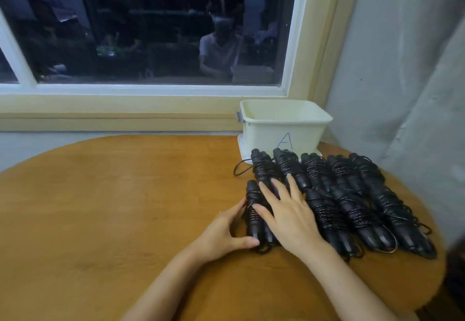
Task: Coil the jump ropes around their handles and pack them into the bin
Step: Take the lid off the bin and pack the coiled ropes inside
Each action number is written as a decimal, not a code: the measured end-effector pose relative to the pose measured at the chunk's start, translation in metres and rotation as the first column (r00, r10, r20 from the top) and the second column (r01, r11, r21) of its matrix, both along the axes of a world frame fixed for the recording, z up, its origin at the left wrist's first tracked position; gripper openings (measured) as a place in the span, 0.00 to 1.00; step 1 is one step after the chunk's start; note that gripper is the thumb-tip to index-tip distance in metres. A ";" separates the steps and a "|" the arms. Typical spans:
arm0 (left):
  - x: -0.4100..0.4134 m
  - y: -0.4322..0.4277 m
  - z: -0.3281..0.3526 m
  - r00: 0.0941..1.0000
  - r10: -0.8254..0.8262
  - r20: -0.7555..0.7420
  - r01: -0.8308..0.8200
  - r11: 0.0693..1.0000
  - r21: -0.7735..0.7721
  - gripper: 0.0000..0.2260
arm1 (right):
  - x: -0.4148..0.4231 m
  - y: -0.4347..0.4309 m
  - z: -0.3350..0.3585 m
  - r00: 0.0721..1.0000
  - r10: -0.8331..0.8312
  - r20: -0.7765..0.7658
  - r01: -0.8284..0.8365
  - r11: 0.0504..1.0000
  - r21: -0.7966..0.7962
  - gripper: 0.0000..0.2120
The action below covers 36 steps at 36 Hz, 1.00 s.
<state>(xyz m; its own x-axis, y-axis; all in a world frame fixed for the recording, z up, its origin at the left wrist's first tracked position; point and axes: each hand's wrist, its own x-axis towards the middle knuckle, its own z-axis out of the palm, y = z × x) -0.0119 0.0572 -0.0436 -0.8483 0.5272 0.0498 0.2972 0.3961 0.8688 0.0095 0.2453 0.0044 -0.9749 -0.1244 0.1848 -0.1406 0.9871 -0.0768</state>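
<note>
Roughly ten jump ropes point(352, 202) are already wound round their handles and lined up in two rows on the desk point(113, 195). They sit just in front of the bin point(284, 129), and I can't see anything in the bin yet. Guessing they're staged side by side so they can go in neatly in one go.

The left hand point(224, 230) is curved in a C round the front-left bundle point(253, 191), fingertips at the upper part and thumb at the lower end, probably squaring it up against its neighbours. The right hand point(289, 212) lies flat with fingers spread across the bundles next to it, holding nothing, which should stop them rolling. One cord loop point(239, 167) sticks out of the back-left bundle, so that one may need tucking.
</note>
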 end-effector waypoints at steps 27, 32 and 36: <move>-0.071 0.025 0.092 0.950 0.110 -0.292 -0.227 0.887 -0.403 0.42 | -0.058 0.078 0.038 0.996 0.094 -0.004 -0.094 0.996 0.005 0.38; -0.129 0.050 0.119 0.825 0.101 -0.557 -0.420 0.770 -0.481 0.37 | -0.120 0.092 0.071 0.994 0.053 -0.098 -0.051 0.998 0.023 0.39; -0.180 0.068 0.133 0.783 0.078 -0.617 -0.481 0.705 -0.521 0.40 | -0.173 0.097 0.086 0.989 0.020 -0.149 -0.009 0.997 0.077 0.41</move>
<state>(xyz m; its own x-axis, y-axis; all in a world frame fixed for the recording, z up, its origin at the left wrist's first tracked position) -0.1915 0.1254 0.0896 -0.8981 0.3405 0.2785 0.3848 0.9148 0.1224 -0.1630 0.3426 0.0907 -0.9350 -0.1574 0.3179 -0.1590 0.9871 0.0211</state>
